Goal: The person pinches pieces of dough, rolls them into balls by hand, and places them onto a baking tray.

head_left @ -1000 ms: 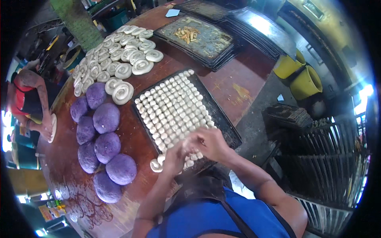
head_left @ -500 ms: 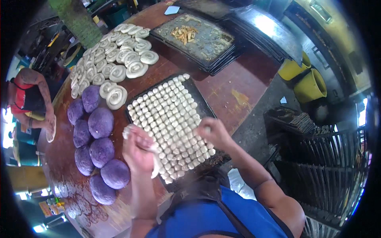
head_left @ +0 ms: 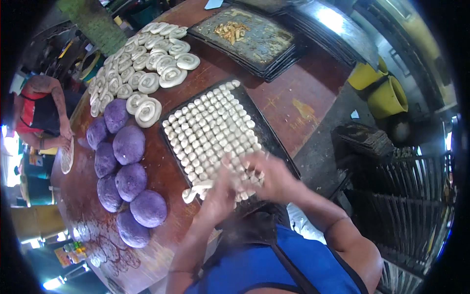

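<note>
Both of my hands are close together over the near end of a dark baking tray (head_left: 274,142), which is covered with rows of small white dough balls (head_left: 208,125). My left hand (head_left: 221,193) is closed around a rope of white dough (head_left: 196,190). The rope's loose end sticks out to the left, over the tray's near left edge. Right beside it, my right hand (head_left: 274,177) has bent fingers smeared by motion, so whether it pinches any dough is hidden.
Purple dough mounds (head_left: 131,181) stand left of the tray on the reddish table (head_left: 171,206). White dough coils (head_left: 148,111) cover the far left. Stacked trays (head_left: 245,39) lie at the back, one with brown scraps. A co-worker (head_left: 46,108) handles flat dough at left. Yellow buckets (head_left: 389,100) stand right.
My hands have come together over the tray's near end, the left moving right and the right moving down. The dough rope now stretches out to the left. The whole view has shifted slightly.
</note>
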A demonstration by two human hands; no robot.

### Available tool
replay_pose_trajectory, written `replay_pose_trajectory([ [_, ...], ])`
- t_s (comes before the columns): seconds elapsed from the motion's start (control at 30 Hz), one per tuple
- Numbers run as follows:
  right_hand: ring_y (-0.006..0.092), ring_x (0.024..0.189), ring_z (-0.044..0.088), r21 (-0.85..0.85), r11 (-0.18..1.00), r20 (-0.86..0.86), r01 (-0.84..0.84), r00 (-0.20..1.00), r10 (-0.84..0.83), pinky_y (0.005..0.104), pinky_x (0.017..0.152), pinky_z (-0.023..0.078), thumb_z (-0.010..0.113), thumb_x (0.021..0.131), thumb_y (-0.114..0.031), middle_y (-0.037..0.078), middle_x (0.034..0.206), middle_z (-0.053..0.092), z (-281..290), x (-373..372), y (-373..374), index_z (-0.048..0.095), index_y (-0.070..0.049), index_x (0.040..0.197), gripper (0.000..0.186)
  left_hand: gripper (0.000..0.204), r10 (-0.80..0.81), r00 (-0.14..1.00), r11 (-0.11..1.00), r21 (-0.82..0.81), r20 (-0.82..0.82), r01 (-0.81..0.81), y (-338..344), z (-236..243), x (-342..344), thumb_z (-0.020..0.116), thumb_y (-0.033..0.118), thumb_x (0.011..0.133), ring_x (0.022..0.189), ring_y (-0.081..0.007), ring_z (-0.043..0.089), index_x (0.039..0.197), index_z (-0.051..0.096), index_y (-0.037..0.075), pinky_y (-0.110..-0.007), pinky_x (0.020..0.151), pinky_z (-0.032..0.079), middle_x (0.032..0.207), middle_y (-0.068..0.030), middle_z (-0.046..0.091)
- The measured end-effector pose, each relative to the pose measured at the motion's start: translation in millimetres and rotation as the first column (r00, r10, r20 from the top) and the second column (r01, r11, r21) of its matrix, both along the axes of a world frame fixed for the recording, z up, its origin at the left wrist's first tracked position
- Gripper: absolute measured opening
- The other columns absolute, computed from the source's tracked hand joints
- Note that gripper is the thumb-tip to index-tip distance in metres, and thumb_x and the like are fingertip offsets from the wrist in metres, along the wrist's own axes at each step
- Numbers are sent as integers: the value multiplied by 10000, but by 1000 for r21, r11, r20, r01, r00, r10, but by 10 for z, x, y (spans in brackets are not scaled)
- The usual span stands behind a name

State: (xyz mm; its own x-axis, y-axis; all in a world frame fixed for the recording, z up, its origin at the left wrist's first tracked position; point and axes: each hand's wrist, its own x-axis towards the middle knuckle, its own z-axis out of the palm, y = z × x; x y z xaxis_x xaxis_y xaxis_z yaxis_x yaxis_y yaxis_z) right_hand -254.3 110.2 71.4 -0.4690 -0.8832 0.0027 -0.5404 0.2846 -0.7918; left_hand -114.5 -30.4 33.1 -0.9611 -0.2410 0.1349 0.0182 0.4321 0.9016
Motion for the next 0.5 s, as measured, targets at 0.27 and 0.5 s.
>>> replay_pose_trajectory([
  [0.27,271,752,645,-418,891,-285,177,906,-314,393,679,510,666,812,-100,148,766,612,-252,707,-236,624,-33,1069,269,316,24,927,299,882,374,-364,106,-531,183,527,213,975,882,-143,600,1209,536,1,-317,717,491,1013,-86,641],
  [0.5,196,645,616,-214,963,-250,163,944,-215,354,566,472,673,858,-189,83,712,606,-164,352,-219,632,-34,944,181,194,-157,956,779,626,249,-35,103,-62,-15,476,-35,846,588,-109,491,990,590,29,-251,502,371,773,-32,593],
])
